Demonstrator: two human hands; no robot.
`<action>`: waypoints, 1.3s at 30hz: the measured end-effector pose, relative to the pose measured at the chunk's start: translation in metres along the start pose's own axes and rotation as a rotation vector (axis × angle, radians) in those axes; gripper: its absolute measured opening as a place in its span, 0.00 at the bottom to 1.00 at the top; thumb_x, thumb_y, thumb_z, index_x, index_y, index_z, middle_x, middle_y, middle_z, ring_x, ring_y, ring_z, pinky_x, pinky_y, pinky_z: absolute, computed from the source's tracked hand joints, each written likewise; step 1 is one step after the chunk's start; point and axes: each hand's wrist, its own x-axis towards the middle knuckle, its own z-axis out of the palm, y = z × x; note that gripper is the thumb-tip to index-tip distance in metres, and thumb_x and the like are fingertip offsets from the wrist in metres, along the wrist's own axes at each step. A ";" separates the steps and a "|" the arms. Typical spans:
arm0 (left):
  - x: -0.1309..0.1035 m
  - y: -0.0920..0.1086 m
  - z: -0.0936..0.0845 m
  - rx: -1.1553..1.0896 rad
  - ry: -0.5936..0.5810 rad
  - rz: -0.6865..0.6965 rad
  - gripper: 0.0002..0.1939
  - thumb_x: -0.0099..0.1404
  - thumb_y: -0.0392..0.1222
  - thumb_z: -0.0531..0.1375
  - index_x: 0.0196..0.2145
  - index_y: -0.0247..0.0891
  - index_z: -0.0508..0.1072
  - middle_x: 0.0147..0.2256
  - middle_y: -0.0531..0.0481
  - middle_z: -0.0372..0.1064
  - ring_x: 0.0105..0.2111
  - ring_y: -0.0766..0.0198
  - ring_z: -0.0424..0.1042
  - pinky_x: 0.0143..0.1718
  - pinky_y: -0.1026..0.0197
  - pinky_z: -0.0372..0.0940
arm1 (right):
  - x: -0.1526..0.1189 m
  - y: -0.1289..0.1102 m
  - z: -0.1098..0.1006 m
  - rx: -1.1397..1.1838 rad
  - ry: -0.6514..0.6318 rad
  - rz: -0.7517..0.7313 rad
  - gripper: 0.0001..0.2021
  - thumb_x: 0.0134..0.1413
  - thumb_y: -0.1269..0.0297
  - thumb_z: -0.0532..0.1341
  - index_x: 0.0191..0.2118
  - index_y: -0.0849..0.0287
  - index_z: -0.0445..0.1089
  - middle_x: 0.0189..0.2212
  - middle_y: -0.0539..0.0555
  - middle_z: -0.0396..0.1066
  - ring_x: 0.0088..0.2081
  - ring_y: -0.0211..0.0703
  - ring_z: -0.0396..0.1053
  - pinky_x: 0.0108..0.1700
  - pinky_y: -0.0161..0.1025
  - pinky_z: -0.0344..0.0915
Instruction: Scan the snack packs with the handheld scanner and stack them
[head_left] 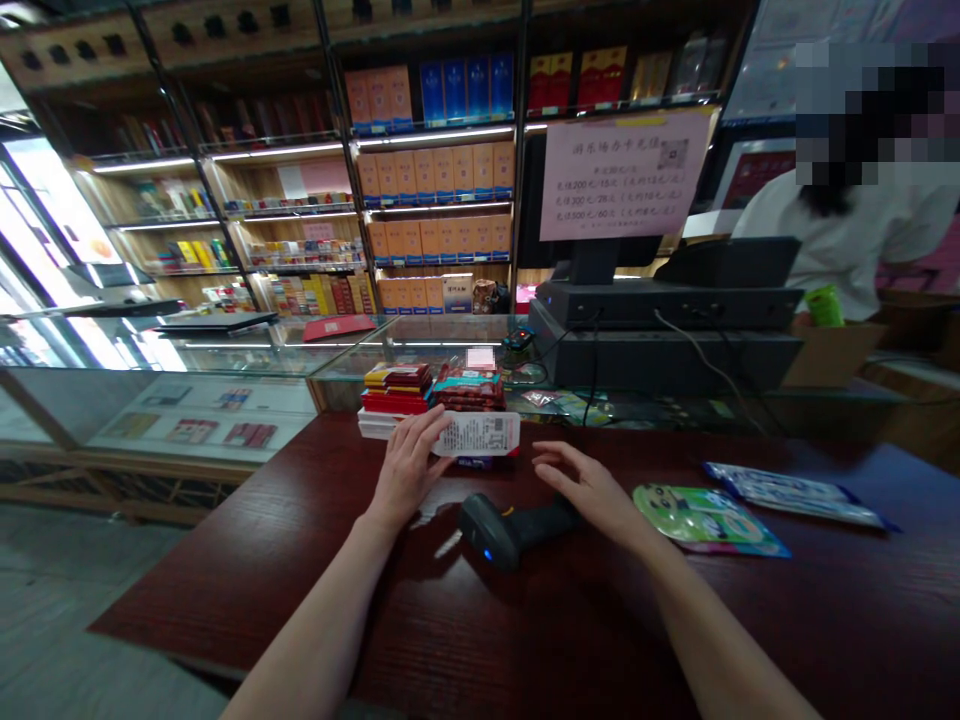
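Note:
My left hand (409,462) grips the left end of a small white box (484,435) with printed text and a square code on the side facing me. My right hand (581,482) is open, fingers apart, a short way right of the box. Below it, a black barcode scanner (495,528) lies on the dark wooden counter (315,600), a blue light glowing on its head. Part of the scanner's handle is hidden beneath my right hand. Directly behind the white box sits a stack of red snack packets (469,388).
Red and white boxes (397,388) are stacked at the back left. A green pouch (709,518) and a blue-white packet (799,493) lie to the right. Behind stand a glass display case (420,335) and a register (667,305); a person in white (787,215) is beyond.

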 end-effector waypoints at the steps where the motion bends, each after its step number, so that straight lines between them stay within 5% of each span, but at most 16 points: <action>1: -0.001 -0.001 -0.002 -0.008 -0.006 -0.007 0.33 0.65 0.40 0.64 0.64 0.43 0.58 0.61 0.40 0.65 0.61 0.51 0.64 0.62 0.44 0.59 | -0.003 0.000 -0.003 -0.022 -0.058 -0.016 0.24 0.57 0.49 0.61 0.56 0.53 0.68 0.49 0.56 0.75 0.51 0.50 0.72 0.53 0.47 0.66; 8: -0.006 -0.009 -0.013 -0.021 -0.024 -0.076 0.36 0.64 0.39 0.65 0.65 0.43 0.56 0.62 0.40 0.64 0.61 0.51 0.64 0.62 0.44 0.59 | -0.018 -0.006 0.000 -0.332 -0.343 -0.093 0.35 0.43 0.59 0.72 0.60 0.47 0.67 0.56 0.55 0.69 0.56 0.54 0.65 0.59 0.50 0.59; 20: -0.010 -0.024 -0.019 0.010 -0.031 -0.162 0.36 0.63 0.36 0.64 0.66 0.44 0.55 0.62 0.41 0.65 0.60 0.50 0.66 0.62 0.45 0.58 | -0.020 -0.007 0.015 -0.460 -0.432 -0.233 0.36 0.47 0.64 0.66 0.64 0.47 0.62 0.58 0.53 0.70 0.54 0.53 0.67 0.57 0.49 0.56; 28: -0.015 -0.033 -0.019 0.000 -0.036 -0.190 0.37 0.62 0.34 0.63 0.66 0.44 0.55 0.61 0.41 0.65 0.59 0.49 0.66 0.61 0.43 0.60 | -0.019 -0.006 0.013 -0.422 -0.394 -0.233 0.36 0.48 0.67 0.64 0.65 0.43 0.61 0.53 0.51 0.74 0.50 0.52 0.69 0.55 0.48 0.58; 39: -0.019 -0.039 -0.017 0.022 -0.025 -0.184 0.36 0.62 0.34 0.63 0.65 0.43 0.56 0.60 0.41 0.66 0.58 0.50 0.67 0.60 0.44 0.60 | -0.014 -0.001 -0.006 -0.196 -0.147 -0.228 0.40 0.53 0.61 0.67 0.69 0.43 0.52 0.59 0.52 0.70 0.57 0.50 0.68 0.62 0.51 0.56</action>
